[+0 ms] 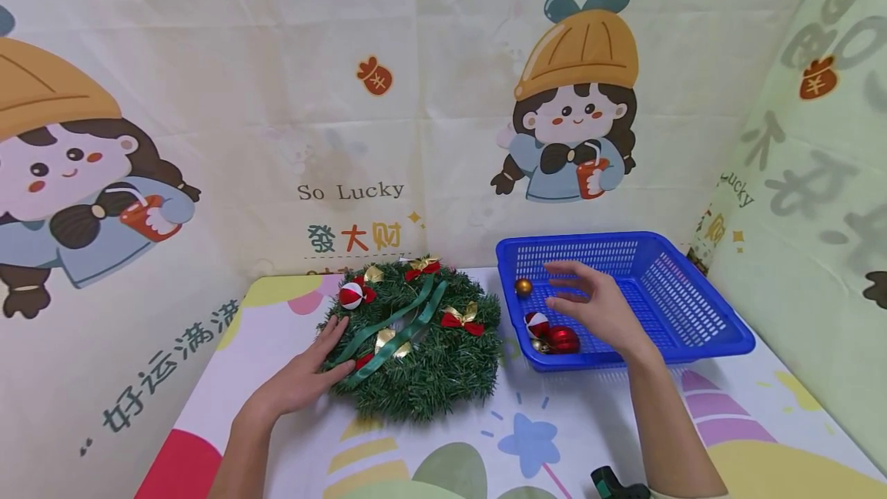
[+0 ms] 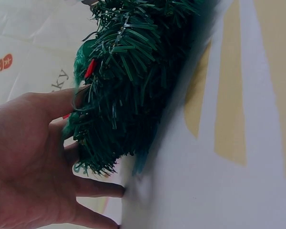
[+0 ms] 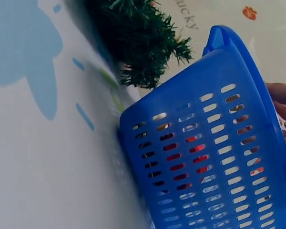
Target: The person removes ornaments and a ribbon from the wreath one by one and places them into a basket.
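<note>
Bristling green wreath (image 1: 433, 377) with red-and-gold bows (image 1: 463, 323)

High, forward-down head view and close, low wrist views, wreath (image 1: 443, 370) in all.

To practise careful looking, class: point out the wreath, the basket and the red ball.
Wreath (image 1: 436, 360), head view: on its near-side green needles.
Basket (image 1: 682, 295), head view: on its right-hand wall.
Red ball (image 1: 564, 339), head view: on its middle.

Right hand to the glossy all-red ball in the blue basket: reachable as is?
Probably yes. The right hand looks empty with its fingers apart, over the open-topped blue basket. Nothing covers the all-red ball from above, though a red-and-white ball crowds its side.
</note>
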The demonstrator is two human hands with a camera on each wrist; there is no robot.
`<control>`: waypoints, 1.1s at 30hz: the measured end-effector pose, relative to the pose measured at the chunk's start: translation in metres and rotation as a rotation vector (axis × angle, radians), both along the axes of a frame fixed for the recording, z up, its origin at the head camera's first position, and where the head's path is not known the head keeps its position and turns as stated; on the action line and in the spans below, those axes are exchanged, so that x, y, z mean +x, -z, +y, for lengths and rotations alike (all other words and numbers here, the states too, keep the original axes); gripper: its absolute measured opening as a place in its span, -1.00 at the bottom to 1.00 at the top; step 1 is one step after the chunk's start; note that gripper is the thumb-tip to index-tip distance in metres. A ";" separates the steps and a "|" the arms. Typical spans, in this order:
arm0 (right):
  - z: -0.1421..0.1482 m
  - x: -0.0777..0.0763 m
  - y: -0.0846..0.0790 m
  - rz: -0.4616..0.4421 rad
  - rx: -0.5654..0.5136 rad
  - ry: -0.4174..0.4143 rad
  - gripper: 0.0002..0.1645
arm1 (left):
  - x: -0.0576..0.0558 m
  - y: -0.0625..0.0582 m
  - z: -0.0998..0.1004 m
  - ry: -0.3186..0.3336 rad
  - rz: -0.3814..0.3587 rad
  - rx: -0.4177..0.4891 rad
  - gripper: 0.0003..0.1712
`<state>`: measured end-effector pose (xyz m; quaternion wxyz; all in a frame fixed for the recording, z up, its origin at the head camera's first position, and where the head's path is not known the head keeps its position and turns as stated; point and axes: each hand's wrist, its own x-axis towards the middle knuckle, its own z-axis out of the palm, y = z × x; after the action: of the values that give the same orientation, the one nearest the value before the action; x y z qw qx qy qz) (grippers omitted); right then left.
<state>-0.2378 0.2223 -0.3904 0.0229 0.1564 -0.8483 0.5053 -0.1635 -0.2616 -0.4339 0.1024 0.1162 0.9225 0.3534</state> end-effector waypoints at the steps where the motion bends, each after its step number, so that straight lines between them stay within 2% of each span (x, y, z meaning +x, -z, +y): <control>1: -0.001 0.001 -0.001 0.000 -0.016 -0.005 -0.30 | 0.000 0.000 0.000 -0.001 -0.001 0.001 -0.02; 7: -0.011 0.003 -0.007 0.012 -0.104 -0.052 -0.33 | 0.001 0.001 0.000 -0.004 0.000 -0.003 -0.02; 17: -0.043 0.001 -0.022 0.030 -0.180 -0.131 -0.43 | 0.001 0.000 0.000 -0.007 0.003 -0.004 -0.02; 27: -0.073 -0.004 -0.032 0.019 -0.169 -0.184 -0.47 | 0.001 -0.001 0.001 -0.004 -0.010 -0.003 -0.02; 33: -0.093 -0.006 -0.038 0.005 -0.170 -0.254 -0.50 | 0.001 -0.002 0.001 -0.005 -0.011 0.000 -0.02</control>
<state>-0.2438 0.1296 -0.3524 -0.0259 0.2614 -0.7757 0.5738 -0.1620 -0.2610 -0.4315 0.1066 0.1117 0.9223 0.3543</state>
